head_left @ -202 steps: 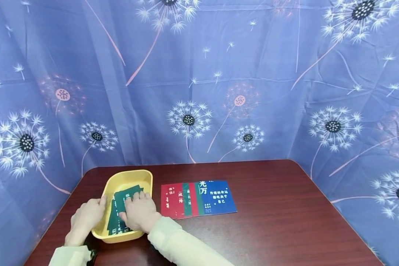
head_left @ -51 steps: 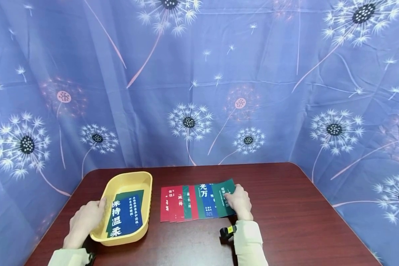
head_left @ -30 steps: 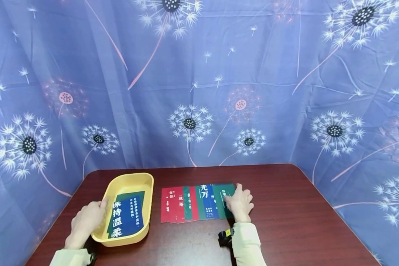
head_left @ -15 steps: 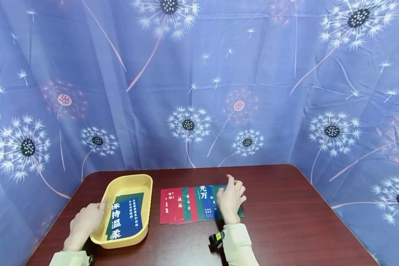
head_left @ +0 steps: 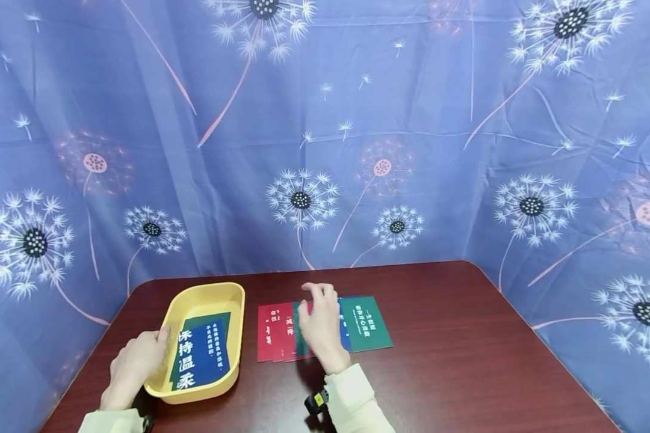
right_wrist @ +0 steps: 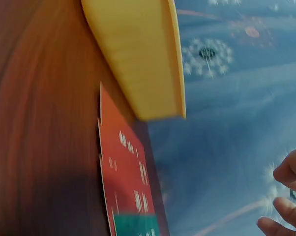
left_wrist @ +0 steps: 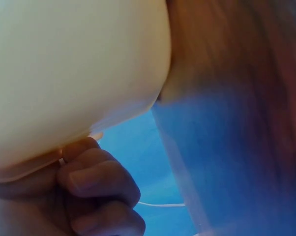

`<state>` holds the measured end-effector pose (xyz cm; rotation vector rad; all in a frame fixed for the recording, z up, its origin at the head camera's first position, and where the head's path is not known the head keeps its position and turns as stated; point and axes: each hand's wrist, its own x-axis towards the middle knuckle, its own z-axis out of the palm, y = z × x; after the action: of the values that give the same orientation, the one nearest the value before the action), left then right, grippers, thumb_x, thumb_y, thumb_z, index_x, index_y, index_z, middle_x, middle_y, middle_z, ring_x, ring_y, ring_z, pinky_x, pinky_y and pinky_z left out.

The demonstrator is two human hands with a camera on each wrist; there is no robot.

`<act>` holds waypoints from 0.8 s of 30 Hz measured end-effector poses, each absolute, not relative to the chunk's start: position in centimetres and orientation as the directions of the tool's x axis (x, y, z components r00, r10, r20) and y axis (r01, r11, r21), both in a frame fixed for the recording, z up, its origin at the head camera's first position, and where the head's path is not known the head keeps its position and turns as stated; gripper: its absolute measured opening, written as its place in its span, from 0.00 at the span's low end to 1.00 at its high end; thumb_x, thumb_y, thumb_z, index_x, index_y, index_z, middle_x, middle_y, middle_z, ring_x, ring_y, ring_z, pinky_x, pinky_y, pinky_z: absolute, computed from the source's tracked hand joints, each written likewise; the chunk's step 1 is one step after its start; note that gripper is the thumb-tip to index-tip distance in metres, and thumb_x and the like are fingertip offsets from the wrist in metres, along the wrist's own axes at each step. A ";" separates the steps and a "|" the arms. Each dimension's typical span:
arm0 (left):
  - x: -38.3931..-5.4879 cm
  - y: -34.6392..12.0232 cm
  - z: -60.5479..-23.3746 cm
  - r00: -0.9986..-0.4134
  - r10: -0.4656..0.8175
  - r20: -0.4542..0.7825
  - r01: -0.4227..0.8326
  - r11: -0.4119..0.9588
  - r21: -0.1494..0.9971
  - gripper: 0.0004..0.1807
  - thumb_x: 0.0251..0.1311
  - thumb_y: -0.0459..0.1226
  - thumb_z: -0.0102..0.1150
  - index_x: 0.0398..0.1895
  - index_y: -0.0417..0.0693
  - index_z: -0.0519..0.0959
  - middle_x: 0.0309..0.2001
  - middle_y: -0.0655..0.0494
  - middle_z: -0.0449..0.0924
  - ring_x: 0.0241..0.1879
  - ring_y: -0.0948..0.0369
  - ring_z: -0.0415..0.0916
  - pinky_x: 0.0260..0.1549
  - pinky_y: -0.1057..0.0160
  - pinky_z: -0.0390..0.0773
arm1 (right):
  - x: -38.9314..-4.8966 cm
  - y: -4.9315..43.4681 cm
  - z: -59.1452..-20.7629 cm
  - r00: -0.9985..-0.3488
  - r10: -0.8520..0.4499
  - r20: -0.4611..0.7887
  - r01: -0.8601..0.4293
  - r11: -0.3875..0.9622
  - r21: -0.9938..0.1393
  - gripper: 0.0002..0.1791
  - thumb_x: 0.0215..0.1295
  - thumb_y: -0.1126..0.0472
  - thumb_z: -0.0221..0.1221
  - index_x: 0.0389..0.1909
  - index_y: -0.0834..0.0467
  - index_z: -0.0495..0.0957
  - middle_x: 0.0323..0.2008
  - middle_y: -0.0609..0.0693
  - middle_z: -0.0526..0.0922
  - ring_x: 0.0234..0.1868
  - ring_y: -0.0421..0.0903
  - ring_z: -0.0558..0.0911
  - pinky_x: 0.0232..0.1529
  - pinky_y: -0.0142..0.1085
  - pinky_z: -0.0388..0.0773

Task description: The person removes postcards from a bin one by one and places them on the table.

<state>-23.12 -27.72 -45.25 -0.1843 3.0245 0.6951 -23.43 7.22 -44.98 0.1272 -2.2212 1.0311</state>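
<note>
At the left of the head view my left hand (head_left: 135, 362) grips the near-left rim of a yellow plastic basin (head_left: 234, 337); its curled fingers (left_wrist: 101, 174) show under the wall in the left wrist view. Inside the basin lies a blue card (head_left: 208, 358) with white writing, over green cards (head_left: 226, 320). My right hand (head_left: 322, 325), empty with fingers loosely bent, hovers above a row of overlapping cards and hides its middle. Red cards (head_left: 273, 346) form the left end. A green card (head_left: 369, 325) lies flat at the right end, over a blue one.
The dark red wooden table (head_left: 455, 349) extends right of the cards. A blue dandelion-print curtain (head_left: 325, 150) hangs behind and along both sides. A small black camera (head_left: 316, 402) is worn on the right wrist.
My right hand left the basin, laid a green card at the row's right end, let go and moved left over the row. The left hand stays on the basin.
</note>
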 end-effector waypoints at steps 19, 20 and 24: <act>-23.2 -27.6 -45.0 -0.991 -0.120 -0.055 -0.132 0.888 0.440 0.39 0.73 0.59 0.25 0.47 0.37 0.79 0.36 0.32 0.77 0.33 0.41 0.77 0.25 0.43 0.71 | -23.6 -4.5 -44.9 -0.657 -0.654 0.376 -0.707 0.707 -0.005 0.17 0.72 0.50 0.52 0.54 0.51 0.79 0.53 0.44 0.79 0.59 0.40 0.73 0.61 0.33 0.65; -23.2 -27.6 -45.1 -0.991 -0.118 -0.058 -0.131 0.888 0.440 0.38 0.73 0.59 0.25 0.46 0.38 0.79 0.36 0.33 0.77 0.32 0.42 0.77 0.25 0.43 0.71 | -23.6 -4.9 -45.1 -0.669 -0.663 0.337 -0.704 0.710 0.000 0.18 0.72 0.49 0.52 0.56 0.51 0.78 0.52 0.43 0.79 0.58 0.38 0.73 0.60 0.31 0.65; -23.2 -27.7 -45.1 -0.991 -0.118 -0.058 -0.132 0.890 0.437 0.38 0.73 0.59 0.25 0.44 0.38 0.79 0.34 0.35 0.77 0.31 0.44 0.76 0.24 0.44 0.71 | -23.5 -6.7 -45.5 -0.768 -0.603 0.216 -0.618 0.786 0.002 0.28 0.72 0.41 0.50 0.66 0.52 0.69 0.53 0.42 0.78 0.56 0.37 0.74 0.60 0.32 0.65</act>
<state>-23.25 -27.66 -45.13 -0.2001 3.0245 0.7018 -23.49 -6.73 -45.50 0.9588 -2.7722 0.1015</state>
